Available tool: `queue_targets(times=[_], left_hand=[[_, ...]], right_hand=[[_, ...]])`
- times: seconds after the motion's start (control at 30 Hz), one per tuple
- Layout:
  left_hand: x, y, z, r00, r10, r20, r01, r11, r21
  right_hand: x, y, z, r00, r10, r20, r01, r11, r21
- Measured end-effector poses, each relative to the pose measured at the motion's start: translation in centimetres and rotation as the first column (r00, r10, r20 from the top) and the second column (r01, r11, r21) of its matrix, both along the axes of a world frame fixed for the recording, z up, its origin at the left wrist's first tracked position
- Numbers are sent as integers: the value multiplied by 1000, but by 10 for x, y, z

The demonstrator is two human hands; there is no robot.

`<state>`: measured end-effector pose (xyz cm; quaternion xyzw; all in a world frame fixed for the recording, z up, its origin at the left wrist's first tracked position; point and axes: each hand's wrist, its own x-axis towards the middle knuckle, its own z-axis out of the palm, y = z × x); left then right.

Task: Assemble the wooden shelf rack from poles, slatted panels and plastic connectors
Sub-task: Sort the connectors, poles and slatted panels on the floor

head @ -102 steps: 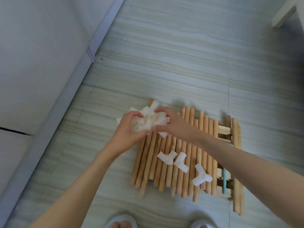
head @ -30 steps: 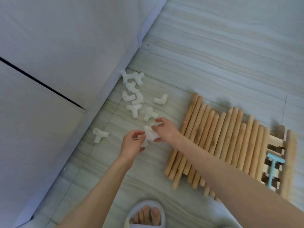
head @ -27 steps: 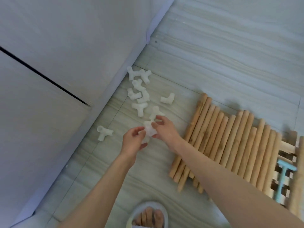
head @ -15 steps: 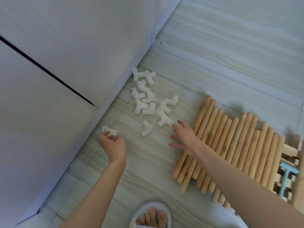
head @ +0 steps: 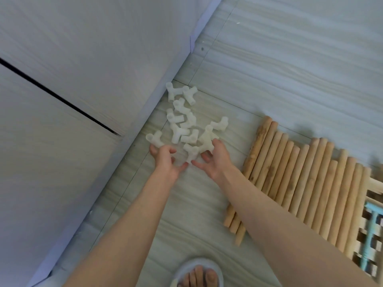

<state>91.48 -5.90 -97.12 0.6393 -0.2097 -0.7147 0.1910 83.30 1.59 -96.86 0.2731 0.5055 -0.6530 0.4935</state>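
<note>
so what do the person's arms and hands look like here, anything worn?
Both arms are bare all the way to the frame edge: no sleeves in view. The left hand and right hand wear no gloves, and no rings, watch, bands or markings show on either wrist. At the bottom edge a pale open-toe slipper shows on one foot.

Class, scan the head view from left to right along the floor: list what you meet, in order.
Wall → white connectors → wooden poles → slatted panel with a teal tool on it.
</note>
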Motion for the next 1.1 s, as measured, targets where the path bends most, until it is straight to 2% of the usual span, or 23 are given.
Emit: queue_targets(times=[0.17, 0.43, 0.5, 0.6, 0.7, 0.77, 0.83, 0.93, 1.03, 1.1], left_hand=[[-27, -30, -7, 994, -36, -103, 45, 995, 85], [-42, -43, -6, 987, -74, -140, 81, 996, 40], [-42, -37, -4, 992, -96, -88, 98, 995, 23], [-43, -15, -2, 985, -144, 91, 151, 986, -76], [-41, 27, 1, 913, -290, 286, 356, 909, -215], [-39, 62, 6, 795, -473, 378, 592, 741, -317], [-36, 98, 12, 617, -628, 474, 784, 441, -437], [-30, 149, 15, 348, -727, 592, 862, 0, -506], [-29, 186, 7, 1, -587, 810, 839, -439, -320], [-29, 196, -1, -143, -446, 883, 759, -622, -192]], right_hand=[[-16, -15, -2, 998, -65, -25, 64, 997, -42], [-42, -19, 8, 986, 107, -124, -113, 993, -43], [-46, -9, 12, 980, 149, -135, -155, 987, -36], [-50, 13, 24, 963, 229, -139, -228, 973, 26], [-47, 41, 42, 912, 373, -173, -360, 927, 101], [-46, 69, 55, 849, 473, -234, -438, 879, 187], [-49, 106, 67, 695, 633, -341, -514, 769, 380], [-57, 176, 79, 423, 814, -397, -516, 577, 633], [-62, 248, 79, 296, 881, -370, -430, 469, 772], [-65, 286, 70, 318, 884, -342, -284, 433, 855]])
